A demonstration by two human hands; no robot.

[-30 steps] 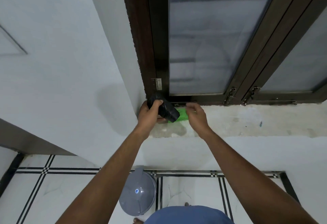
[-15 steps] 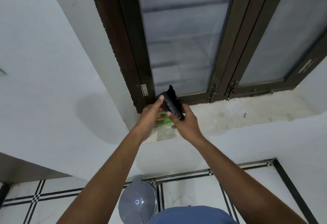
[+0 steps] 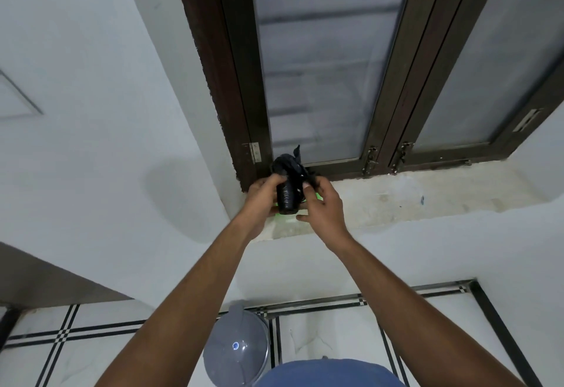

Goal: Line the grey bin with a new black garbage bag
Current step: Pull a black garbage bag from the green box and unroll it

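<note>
While the person stands over it, the round grey plastic bin with its domed lid sits on the white tiled floor right at their feet, lid shut, no liner visible. A bit of blue clothing shows at the bottom edge. Both forearms reach up and away from the bin toward the ledge.

Left hand: fingers wrapped around the black rolled-up plastic garbage-bag roll, clamped on its left side. Right hand: thumb and fingertips pinched on a loose black flap at the roll's upper right; the remaining fingers are spread apart below. A twisted tail of black film sticks up from the top of the roll.

The roll's long axis runs roughly near-to-far, tilted a little, between the two hands. The loose end lies on the right hand's side, so that hand is nearer for pulling a bag free while the left steadies the roll. Judgement: step in hand is separating one bag; lining not yet started.

Under the hands, something bright green peeks out, mostly hidden, can't tell what it is. It lies on the rough pale concrete window sill. Beyond that, the dark brown wooden window frame with frosted glass panes; latches at the bottom rail. White painted wall to the left.
</note>
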